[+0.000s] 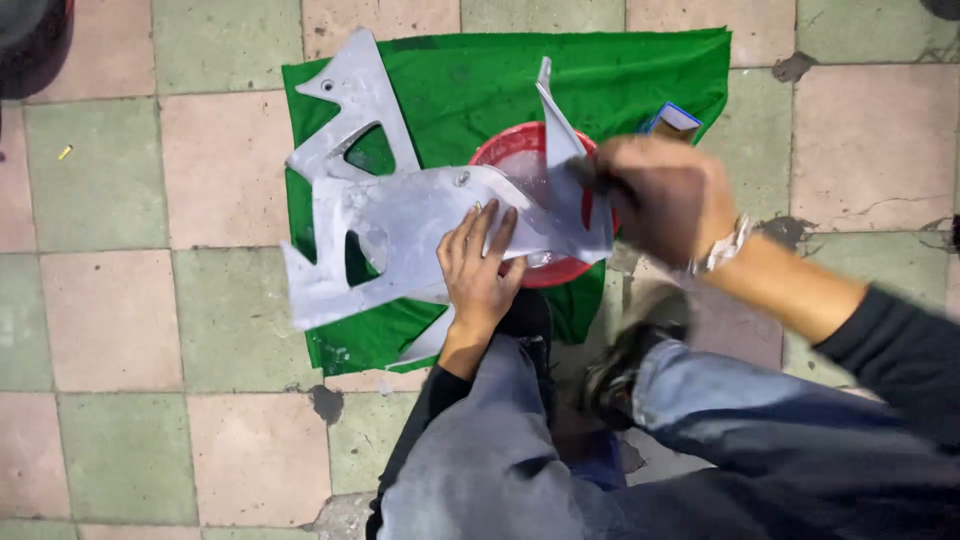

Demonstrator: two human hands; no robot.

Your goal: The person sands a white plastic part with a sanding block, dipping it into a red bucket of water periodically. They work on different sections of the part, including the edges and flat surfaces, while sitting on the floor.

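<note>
A large grey panel (400, 215) with angular cut-outs lies across a green cloth (640, 70) and a red basin (505, 150). My left hand (480, 270) presses flat on the panel's lower middle, fingers spread. My right hand (665, 195) is blurred, closed around a small dark thing at the panel's right end, over the basin; what it grips is not clear. A wristwatch sits on my right wrist. My knees in grey trousers fill the bottom.
The floor is chequered in pink and pale green tiles (110, 320) with cracked spots. A small blue-and-white object (675, 120) lies on the cloth behind my right hand. A dark round object (30, 40) sits at the top left corner.
</note>
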